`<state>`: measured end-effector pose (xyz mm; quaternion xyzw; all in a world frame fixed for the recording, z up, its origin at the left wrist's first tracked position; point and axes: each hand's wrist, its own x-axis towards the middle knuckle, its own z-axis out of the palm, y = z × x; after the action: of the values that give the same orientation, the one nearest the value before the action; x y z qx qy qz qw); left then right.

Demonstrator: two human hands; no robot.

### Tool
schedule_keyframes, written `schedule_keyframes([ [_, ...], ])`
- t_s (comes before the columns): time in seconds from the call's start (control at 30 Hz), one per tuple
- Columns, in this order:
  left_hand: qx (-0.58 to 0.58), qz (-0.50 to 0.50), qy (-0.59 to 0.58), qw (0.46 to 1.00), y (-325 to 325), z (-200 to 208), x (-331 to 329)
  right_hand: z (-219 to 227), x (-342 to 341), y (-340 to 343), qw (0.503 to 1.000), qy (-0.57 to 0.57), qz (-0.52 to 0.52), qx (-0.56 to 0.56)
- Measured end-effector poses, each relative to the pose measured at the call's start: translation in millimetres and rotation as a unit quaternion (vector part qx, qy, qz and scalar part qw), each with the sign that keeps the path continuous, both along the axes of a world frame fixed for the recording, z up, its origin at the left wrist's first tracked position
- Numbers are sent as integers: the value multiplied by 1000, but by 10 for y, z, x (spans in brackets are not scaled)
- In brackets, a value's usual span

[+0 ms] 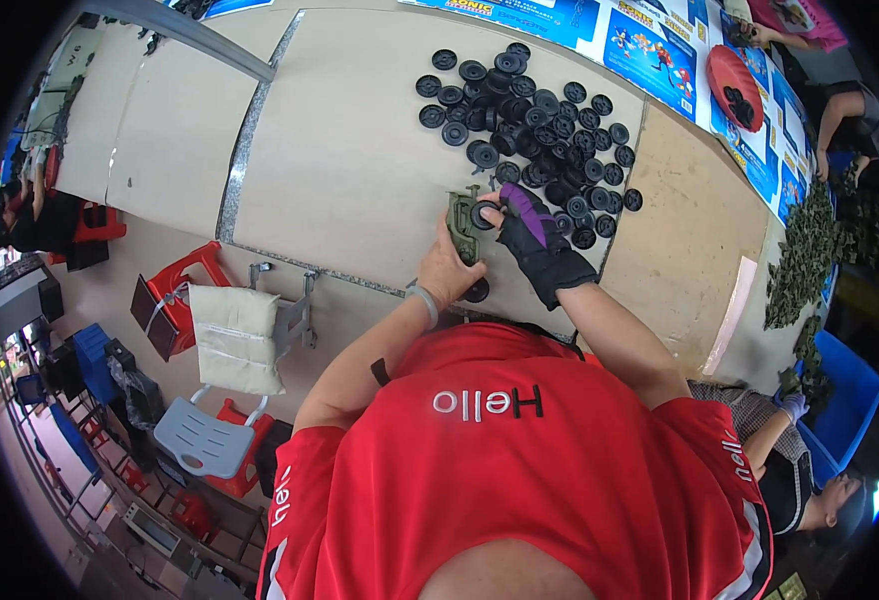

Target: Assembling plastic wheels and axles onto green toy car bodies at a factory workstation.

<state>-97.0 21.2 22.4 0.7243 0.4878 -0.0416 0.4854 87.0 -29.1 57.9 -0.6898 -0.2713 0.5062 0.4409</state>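
My left hand (444, 272) is closed around an olive-green plastic toy vehicle part (464, 240), held just over the near edge of the table. My right hand (533, 240), in a black and purple fingerless glove, pinches a black toy wheel (485, 214) against the side of that green part. Another black wheel (477, 290) shows below the toy, close to my left fingers; whether it is attached cannot be told. Beyond my hands spreads a large pile of loose black wheels (535, 120). A small dark piece by the pile's near edge is too small to make out.
Table (350, 130) covered with beige board. At the far right, a red tray (735, 85) holding a few black wheels sits on blue printed sheets (650, 50). A heap of green plastic parts (808, 250) and a blue bin (845, 400) are near co-workers at right. Chairs (235, 330) stand left.
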Motion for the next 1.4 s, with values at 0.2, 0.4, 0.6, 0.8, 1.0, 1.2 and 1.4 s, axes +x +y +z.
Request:
schedule_keyframes([
  [0.2, 5, -2, -11, 1000, -53, -9, -31, -304, -133, -51, 986, -135, 62, 80],
  [0.4, -9, -6, -1, 1000, -100, -64, -40, -358, -167, -123, 998, -21, -33, 50],
  [0.6, 13, -12, -4, 1000, -1, -123, -40, 102, 196, 116, 987, -142, -52, 61],
  [0.8, 52, 7, -37, 998, 54, -73, -159, 305, -180, 691, 806, -497, 237, 216],
  [1.0, 20, -38, -8, 999, -150, -331, -89, 11, -394, 688, 727, -535, 387, 188],
  [1.2, 44, -108, 1, 993, -134, -292, -110, 205, -337, 840, 672, -500, 487, 246],
  [1.4, 19, -55, -9, 998, -60, -235, -106, -173, -457, 950, 833, -511, 194, 86],
])
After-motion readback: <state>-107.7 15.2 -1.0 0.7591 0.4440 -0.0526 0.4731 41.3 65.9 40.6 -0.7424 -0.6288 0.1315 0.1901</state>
